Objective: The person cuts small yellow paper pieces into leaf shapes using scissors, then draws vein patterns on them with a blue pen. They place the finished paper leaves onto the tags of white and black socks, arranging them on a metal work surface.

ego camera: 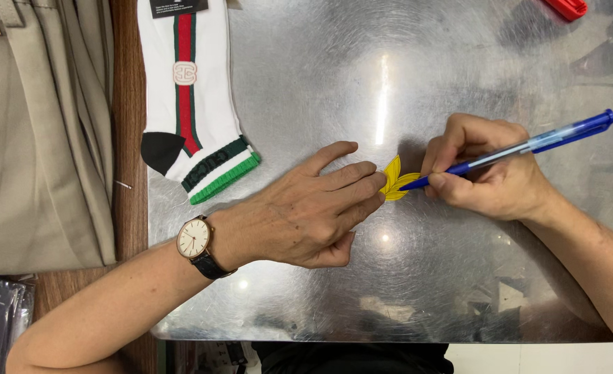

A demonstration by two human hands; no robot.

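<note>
The small yellow leaf-shaped piece lies flat on the metal table. The blue pen is slanted, its tip touching the piece.

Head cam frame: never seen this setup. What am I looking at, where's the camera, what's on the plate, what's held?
There is no machine here: a person works with two bare hands, and the single camera sits on their head, looking straight down. The surface is a scratched, shiny metal plate lying on a wooden table. The left hand, with a wristwatch, presses its fingertips on a small yellow leaf-shaped piece. The right hand has a writing grip on a blue pen, tip at that piece. A white sock with red and green stripes lies upper left, beige fabric beyond, and a red object at the top edge.
</note>
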